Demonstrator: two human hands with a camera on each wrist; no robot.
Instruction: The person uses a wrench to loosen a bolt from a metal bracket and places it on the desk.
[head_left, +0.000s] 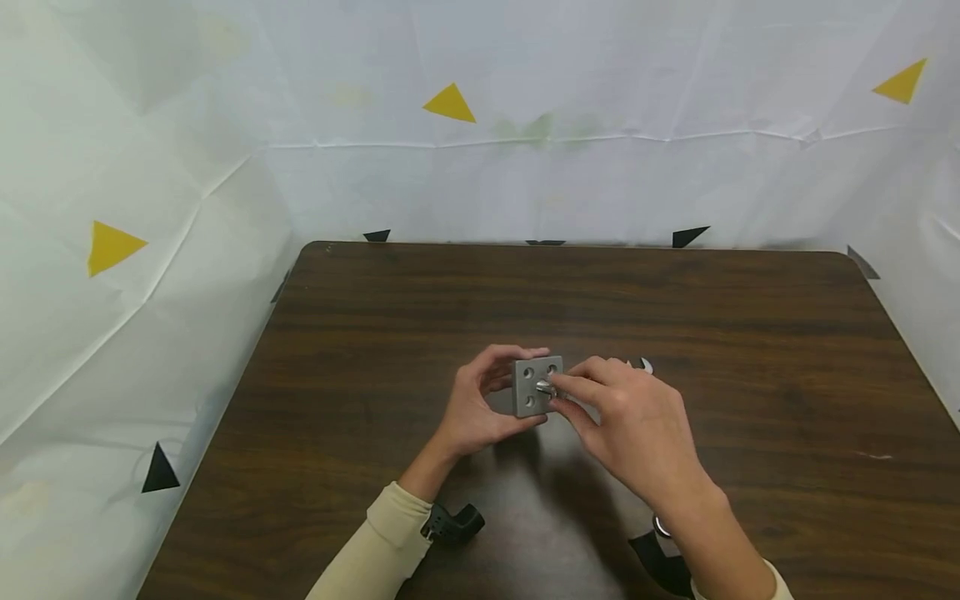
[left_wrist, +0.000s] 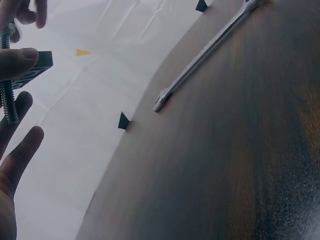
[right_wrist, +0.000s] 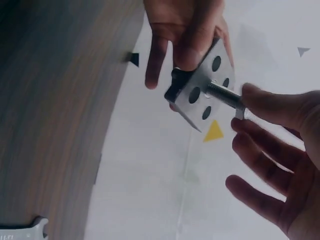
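**No legible writing**

No text, label, brand, number or readable sign shows in any view. The metal plate (head_left: pixel 537 386), the wrench (left_wrist: pixel 205 52) and the white backdrop (head_left: pixel 150 167) carry no lettering; the backdrop bears only plain yellow and black triangles.

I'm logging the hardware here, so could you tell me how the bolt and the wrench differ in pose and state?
The bolt is held above the table, pinched by the right hand and passed through the centre hole of the plate; the wrench lies flat on the table, untouched. The bolt is short and threaded; the wrench is long and slim. Both look like silvery metal.
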